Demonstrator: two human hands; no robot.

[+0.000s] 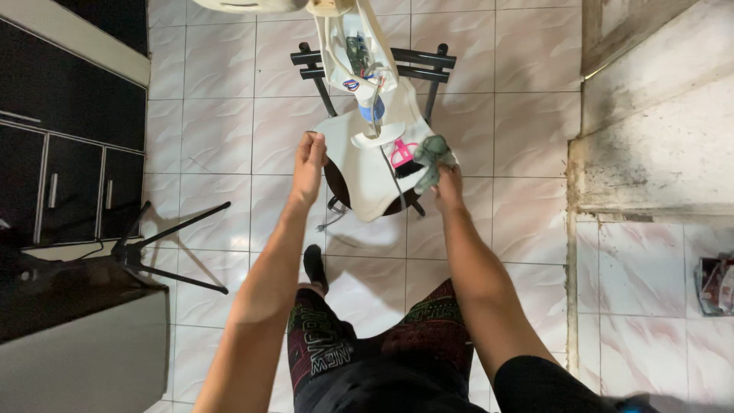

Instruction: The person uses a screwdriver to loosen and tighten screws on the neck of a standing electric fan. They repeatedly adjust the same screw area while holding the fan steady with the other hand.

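Observation:
A white fan housing [367, 164] lies on a dark stool [342, 191], its wires and blue and red parts exposed near the top. My left hand [309, 162] grips the housing's left edge. My right hand [446, 177] presses a crumpled grey-green cloth [433, 157] against the housing's right side. A pink-handled brush [402, 157] with black bristles rests on the housing, just left of the cloth.
A black metal frame [417, 63] stands behind the stool on the white tiled floor. A black tripod [157, 248] lies at the left by dark cabinets [69, 153]. A stained concrete step [650, 153] rises at the right, with a packet [717, 283] beyond it.

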